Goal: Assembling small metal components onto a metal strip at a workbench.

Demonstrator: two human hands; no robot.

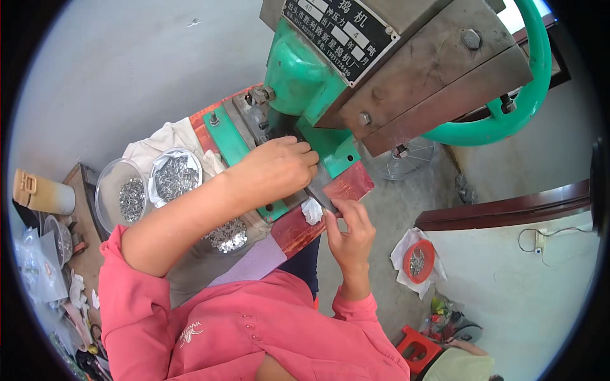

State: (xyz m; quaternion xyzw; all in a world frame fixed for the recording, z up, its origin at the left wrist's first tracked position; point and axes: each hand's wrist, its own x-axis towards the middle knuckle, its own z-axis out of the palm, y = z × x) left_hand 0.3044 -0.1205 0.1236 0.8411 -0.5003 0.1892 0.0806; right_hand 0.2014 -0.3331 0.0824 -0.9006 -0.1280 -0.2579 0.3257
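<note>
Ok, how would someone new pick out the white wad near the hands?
Find the big green press at the top, then go down to the worn red board under its base. There, just left of the right hand, is the white wad. Small and crumpled, it stands out against the red board, far smaller than the cream cloth further left.

Wide fisheye view, near, downward from head-height.

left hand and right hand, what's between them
In the head view, a dark narrow strip and a crumpled white scrap lie between the left hand and right hand.
</note>
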